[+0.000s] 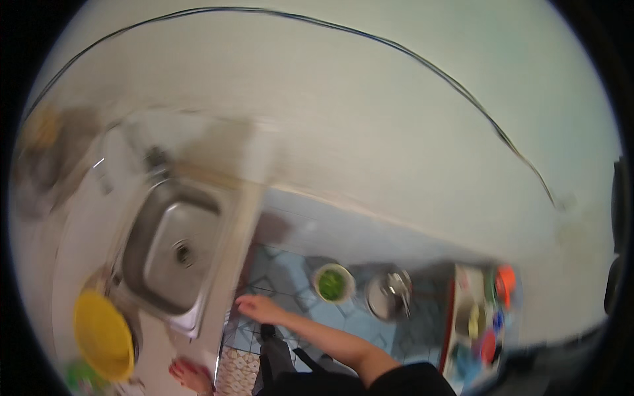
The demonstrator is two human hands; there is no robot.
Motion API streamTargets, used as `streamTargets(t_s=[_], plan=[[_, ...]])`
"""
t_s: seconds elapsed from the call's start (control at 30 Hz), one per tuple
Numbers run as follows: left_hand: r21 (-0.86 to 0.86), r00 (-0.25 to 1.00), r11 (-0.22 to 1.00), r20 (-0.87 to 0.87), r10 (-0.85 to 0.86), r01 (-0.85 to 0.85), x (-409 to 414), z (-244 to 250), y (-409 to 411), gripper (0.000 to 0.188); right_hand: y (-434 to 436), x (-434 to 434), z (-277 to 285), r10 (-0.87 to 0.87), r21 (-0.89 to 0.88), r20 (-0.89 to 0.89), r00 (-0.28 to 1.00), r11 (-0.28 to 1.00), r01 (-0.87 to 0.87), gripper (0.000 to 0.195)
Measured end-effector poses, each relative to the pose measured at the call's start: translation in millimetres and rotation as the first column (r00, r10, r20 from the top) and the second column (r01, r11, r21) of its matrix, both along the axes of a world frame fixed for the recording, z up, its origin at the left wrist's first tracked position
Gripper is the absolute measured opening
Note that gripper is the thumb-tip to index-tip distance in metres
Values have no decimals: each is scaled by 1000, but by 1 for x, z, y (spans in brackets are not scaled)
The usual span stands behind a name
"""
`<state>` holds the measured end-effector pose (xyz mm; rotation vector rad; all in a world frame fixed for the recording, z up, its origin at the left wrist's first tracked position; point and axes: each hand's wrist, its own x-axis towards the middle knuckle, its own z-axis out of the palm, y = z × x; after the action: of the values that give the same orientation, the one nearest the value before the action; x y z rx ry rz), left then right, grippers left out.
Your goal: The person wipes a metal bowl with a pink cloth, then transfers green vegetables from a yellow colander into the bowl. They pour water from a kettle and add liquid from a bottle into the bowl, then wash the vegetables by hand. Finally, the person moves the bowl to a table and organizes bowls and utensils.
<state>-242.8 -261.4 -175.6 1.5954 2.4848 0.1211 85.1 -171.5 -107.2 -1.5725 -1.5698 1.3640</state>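
Note:
My right hand (260, 309) hangs over the floor beside the counter's edge, its fingers loosely curled; whether anything is in it cannot be told. Near the lower edge of the view, my left hand (190, 375) is low over the counter (163, 346), reddish at the fingers and blurred. A yellow plastic basin (103, 336) stands tilted to the left of it. Between the hands and the wall is a stainless steel sink (198, 277) with a drain at its bottom and a faucet (158, 161) behind it.
On the tiled floor (322, 317) stand a bowl of green leaves (332, 284) and a metal pot (389, 297). A low table (448, 326) at the right bears an orange container (505, 282), a red one (487, 345) and several other items. A cable (346, 29) runs along the wall.

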Motion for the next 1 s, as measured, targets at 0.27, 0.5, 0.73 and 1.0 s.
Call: streamTargets(t_s=[0.27,0.5,0.73,1.0], plan=[[347,-14,677,895,-446,649,196,148,13,60,-120,-8,28,-566,-613,-789,-239,755,233,49],[442,-361,478,897,-255,759,332,171,-59,34,-285,40,116,-710,-497,-687,154,614,613,59],[176,-473,744,856,207,644,347,175,-227,28,-422,100,160,95,95,-996,2,991,92,45],[653,-513,484,758,-403,583,294,220,-244,56,-426,48,133,-340,-80,-921,189,641,764,40]])
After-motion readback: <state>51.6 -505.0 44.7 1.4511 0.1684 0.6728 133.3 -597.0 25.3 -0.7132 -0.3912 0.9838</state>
